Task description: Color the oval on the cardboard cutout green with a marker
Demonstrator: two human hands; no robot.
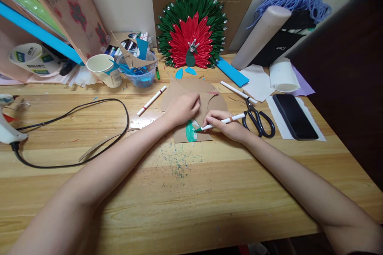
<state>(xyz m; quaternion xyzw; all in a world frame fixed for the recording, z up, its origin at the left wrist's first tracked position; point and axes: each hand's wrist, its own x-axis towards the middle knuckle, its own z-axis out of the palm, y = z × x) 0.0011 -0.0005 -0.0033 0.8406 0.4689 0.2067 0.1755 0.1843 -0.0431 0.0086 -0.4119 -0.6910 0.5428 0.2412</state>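
Observation:
My right hand point(223, 124) pinches a white marker point(231, 119), whose green tip touches a small white shape point(191, 130) partly coloured green. That shape lies near the front edge of a brown cardboard piece point(191, 87). Resting on the cardboard, just above and left of the shape, is my left hand point(185, 108), its fingers curled in; whether anything is under them is hidden. Behind the cardboard stands a peacock figure point(193, 32) with red and green feathers.
Black scissors point(259, 121) and a phone point(295, 116) lie to the right. Capped markers point(151, 100) flank the cardboard. At the left are a looped black cable point(127, 119) and a white tool point(10, 131). A paper cup point(104, 70) and plastic bowl point(140, 77) stand behind.

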